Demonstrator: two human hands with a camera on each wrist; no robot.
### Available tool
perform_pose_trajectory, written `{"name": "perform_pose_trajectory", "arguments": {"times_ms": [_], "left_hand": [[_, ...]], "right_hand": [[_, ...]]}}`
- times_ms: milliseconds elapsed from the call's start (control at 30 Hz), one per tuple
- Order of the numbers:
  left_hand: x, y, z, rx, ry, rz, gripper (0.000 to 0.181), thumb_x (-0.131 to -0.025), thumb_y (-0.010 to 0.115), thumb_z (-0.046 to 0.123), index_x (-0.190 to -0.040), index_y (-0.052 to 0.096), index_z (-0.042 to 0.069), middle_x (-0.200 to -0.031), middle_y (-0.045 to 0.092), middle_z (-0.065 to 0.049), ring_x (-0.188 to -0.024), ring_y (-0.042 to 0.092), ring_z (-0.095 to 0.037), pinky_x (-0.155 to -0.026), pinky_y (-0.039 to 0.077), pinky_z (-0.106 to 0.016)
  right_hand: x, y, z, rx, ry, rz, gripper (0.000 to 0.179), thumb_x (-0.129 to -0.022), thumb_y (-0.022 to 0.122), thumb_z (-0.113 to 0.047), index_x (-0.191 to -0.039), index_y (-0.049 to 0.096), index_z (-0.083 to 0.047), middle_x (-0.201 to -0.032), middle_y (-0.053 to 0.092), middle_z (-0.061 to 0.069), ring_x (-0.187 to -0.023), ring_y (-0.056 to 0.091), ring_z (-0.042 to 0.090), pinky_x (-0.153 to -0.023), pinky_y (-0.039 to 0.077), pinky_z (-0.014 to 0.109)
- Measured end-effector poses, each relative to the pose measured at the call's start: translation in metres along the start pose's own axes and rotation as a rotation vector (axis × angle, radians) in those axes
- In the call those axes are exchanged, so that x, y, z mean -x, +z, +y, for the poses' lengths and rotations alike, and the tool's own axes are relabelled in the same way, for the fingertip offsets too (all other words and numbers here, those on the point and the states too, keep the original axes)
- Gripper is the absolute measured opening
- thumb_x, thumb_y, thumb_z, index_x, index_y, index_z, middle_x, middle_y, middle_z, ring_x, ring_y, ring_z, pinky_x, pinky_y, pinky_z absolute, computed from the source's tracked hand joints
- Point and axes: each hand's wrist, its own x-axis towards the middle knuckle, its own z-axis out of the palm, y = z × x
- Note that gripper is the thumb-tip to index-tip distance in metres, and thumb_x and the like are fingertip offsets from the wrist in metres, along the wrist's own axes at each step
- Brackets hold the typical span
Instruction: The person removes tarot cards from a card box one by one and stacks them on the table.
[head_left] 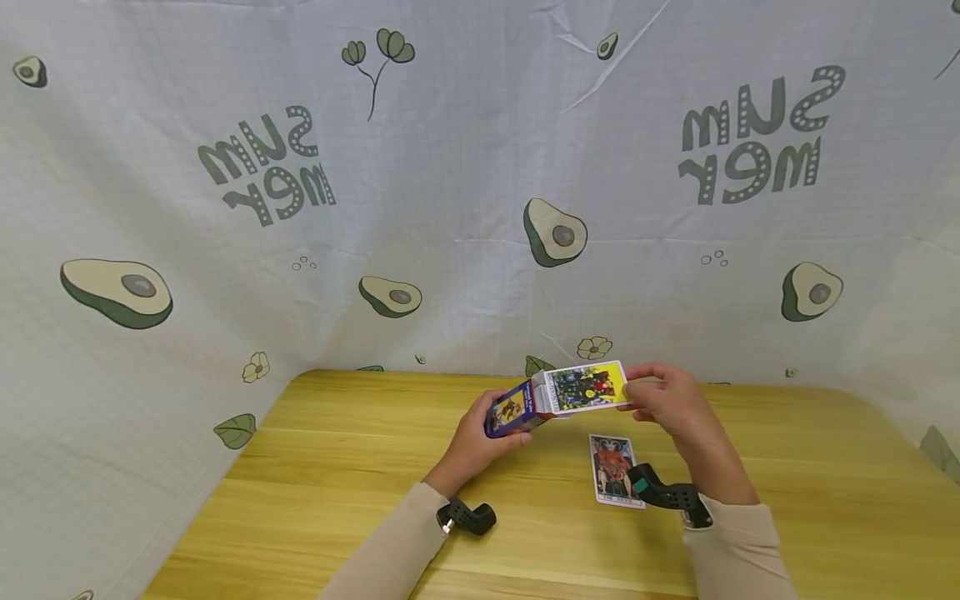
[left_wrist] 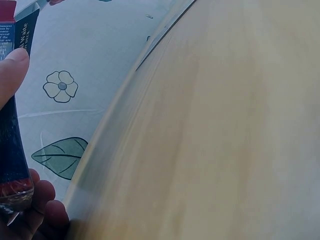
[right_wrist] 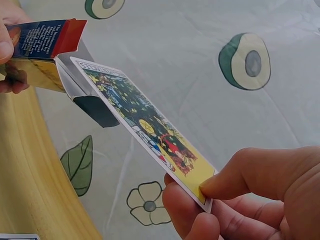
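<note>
My left hand (head_left: 483, 433) grips a blue card box (head_left: 512, 410) tilted up over the table, its opened end facing right. In the left wrist view the thumb lies along the side of the box (left_wrist: 7, 135). Between thumb and fingers, my right hand (head_left: 663, 397) pinches the yellow end of a tarot card (head_left: 588, 387). The card's other end lies right at the box's mouth, face up, as the right wrist view shows with the card (right_wrist: 145, 127) and the raised flaps. Below, a second tarot card (head_left: 611, 462) with a red figure lies face up on the table.
The wooden table (head_left: 360, 475) reaches back to a white cloth backdrop (head_left: 450, 167) printed with avocados and leaves. Black wrist cameras sit on both forearms; the right one (head_left: 660, 492) overlaps the lying card in the head view.
</note>
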Motion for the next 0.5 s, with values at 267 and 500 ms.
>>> {"name": "perform_pose_trajectory", "arguments": {"times_ms": [267, 500], "left_hand": [[0.001, -0.001, -0.001, 0.01, 0.01, -0.002, 0.065, -0.082, 0.077, 0.038, -0.136, 0.044, 0.026, -0.124, 0.051, 0.002, -0.108, 0.05, -0.015, -0.091, 0.045, -0.03], [0.0, 0.0, -0.003, 0.015, 0.021, -0.003, 0.064, -0.082, 0.077, 0.038, -0.135, 0.045, 0.025, -0.123, 0.051, 0.001, -0.107, 0.051, -0.016, -0.089, 0.047, -0.029]], "right_hand": [[-0.047, -0.004, 0.061, -0.01, 0.017, 0.04, 0.04, -0.089, 0.065, -0.03, -0.12, 0.053, -0.009, -0.109, 0.069, 0.011, -0.086, 0.07, 0.025, -0.063, 0.053, 0.029], [-0.052, -0.007, 0.074, -0.038, -0.02, 0.032, 0.036, -0.089, 0.065, -0.028, -0.117, 0.056, -0.008, -0.102, 0.07, 0.011, -0.083, 0.069, 0.027, -0.063, 0.052, 0.031]]}}
